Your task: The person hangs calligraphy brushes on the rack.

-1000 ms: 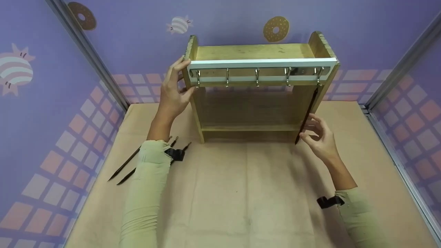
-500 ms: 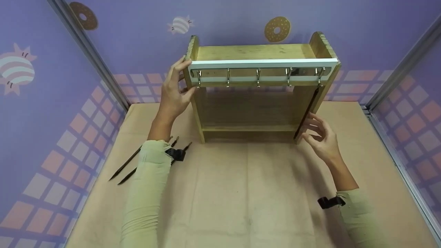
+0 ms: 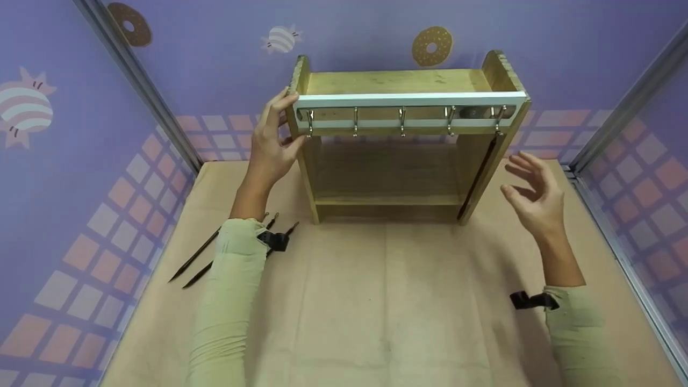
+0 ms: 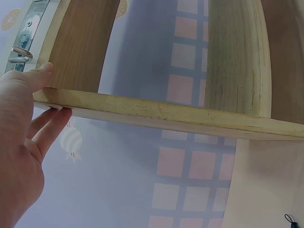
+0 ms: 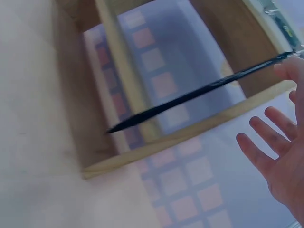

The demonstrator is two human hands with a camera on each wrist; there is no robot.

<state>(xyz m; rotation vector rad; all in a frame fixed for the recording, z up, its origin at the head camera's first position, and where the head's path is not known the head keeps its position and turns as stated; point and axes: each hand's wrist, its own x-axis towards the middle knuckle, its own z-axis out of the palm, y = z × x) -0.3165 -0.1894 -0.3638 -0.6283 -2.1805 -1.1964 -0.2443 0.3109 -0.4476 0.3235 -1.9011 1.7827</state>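
A small wooden shelf (image 3: 398,80) stands at the back, with a white rail (image 3: 371,100) of several metal hooks across its upper front. My left hand (image 3: 271,142) grips the shelf's left side panel (image 4: 142,108) near the top, thumb in front and fingers around the outside. From the rightmost hook hangs a dark calligraphy brush (image 3: 480,171), tip down, along the right side panel. To the right of the shelf, my right hand (image 3: 540,204) is in the air with loosely bent fingers, holding nothing. In the right wrist view, the brush (image 5: 190,97) slants past the hand's thumb.
Several more dark brushes (image 3: 196,255) lie on the cloth-covered table (image 3: 371,322) at left, partly hidden beneath the left forearm. Patterned walls (image 3: 355,43) enclose the back and both sides, with metal posts (image 3: 629,91) at the corners.
My right hand has let go of the hanging brush and moved away to the right and slightly up. The brush has swung inward against the shelf's side. My left hand stays in place.
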